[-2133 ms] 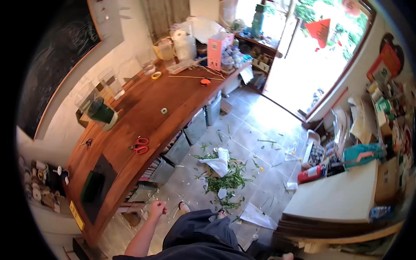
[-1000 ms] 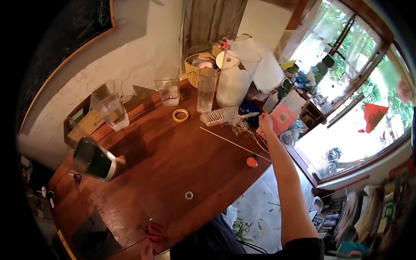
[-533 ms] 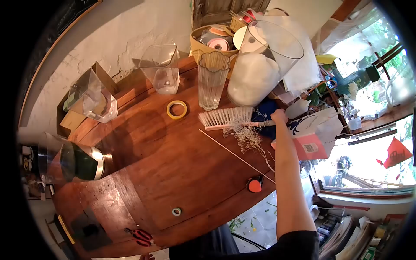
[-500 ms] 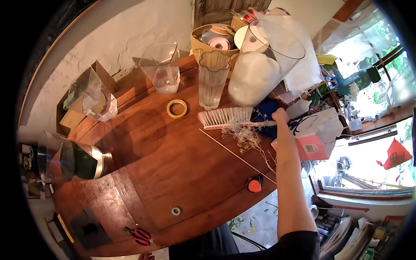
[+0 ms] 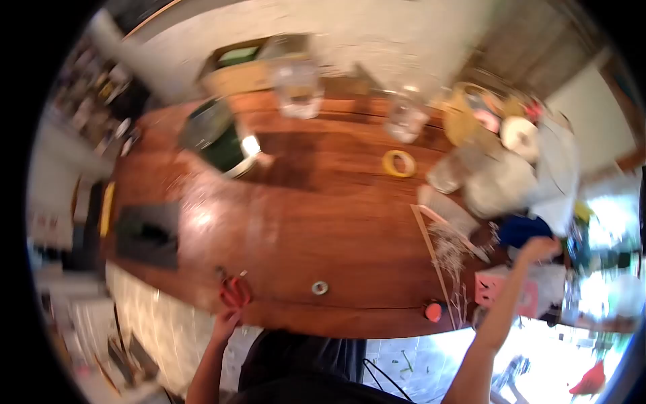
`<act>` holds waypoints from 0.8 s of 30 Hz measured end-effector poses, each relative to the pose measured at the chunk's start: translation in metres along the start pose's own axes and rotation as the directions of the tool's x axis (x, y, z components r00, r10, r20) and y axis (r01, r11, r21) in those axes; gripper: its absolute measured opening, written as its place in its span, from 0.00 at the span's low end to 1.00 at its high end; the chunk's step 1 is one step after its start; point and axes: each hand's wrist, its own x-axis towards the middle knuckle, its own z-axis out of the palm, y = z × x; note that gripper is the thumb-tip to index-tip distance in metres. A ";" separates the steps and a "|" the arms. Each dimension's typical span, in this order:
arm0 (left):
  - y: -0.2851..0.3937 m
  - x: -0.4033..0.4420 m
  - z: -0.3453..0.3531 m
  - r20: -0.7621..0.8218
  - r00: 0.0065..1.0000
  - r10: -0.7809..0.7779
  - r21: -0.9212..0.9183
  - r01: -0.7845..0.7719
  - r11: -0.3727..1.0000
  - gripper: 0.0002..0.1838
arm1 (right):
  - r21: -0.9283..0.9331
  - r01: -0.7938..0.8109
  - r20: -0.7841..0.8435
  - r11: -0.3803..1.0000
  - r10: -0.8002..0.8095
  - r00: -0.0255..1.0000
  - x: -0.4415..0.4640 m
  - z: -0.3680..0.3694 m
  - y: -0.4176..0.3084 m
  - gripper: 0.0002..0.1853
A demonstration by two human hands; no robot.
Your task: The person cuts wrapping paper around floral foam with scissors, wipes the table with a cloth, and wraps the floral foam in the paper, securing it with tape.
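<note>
Red-handled shears (image 5: 234,291) lie near the table's front edge at the left. My left hand (image 5: 227,319) is at the lower end of their handles, with its fingers too blurred to tell open from closed. Far to the right, my right hand (image 5: 540,249) is closed at the edge of a dark blue object (image 5: 521,231). What lies inside its fingers is hidden. Beside it are a white and pink box (image 5: 511,291), a pale-bristled brush (image 5: 449,214) and a dried flower sprig (image 5: 451,248).
A wooden table (image 5: 350,236) carries a yellow tape roll (image 5: 400,163), a small tape roll (image 5: 319,288), an orange-black tape measure (image 5: 434,311) and a thin stick (image 5: 431,252). Clear vases (image 5: 406,118) and a dark green container (image 5: 219,141) stand along the back and left.
The view has swung left and turned, blurring the scene. My left hand has come up to the shears' handles. My right hand stays by the blue object.
</note>
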 end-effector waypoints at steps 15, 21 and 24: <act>-0.107 -0.031 -0.146 -0.050 0.998 -0.045 -0.493 0.015 0.870 0.11 | 0.706 -0.367 0.477 0.605 -0.023 0.879 -0.153 -0.267 -0.463 0.16; -0.172 -0.088 -0.283 -0.367 0.917 -0.157 -0.541 -0.073 0.838 0.11 | 0.669 -0.272 0.625 0.692 -0.326 0.709 -0.388 -0.245 -0.596 0.18; -0.207 -0.117 -0.331 -0.495 0.827 -0.267 -0.571 -0.077 0.818 0.10 | 0.646 0.357 0.537 0.675 -0.734 0.415 -0.496 -0.282 -0.630 0.29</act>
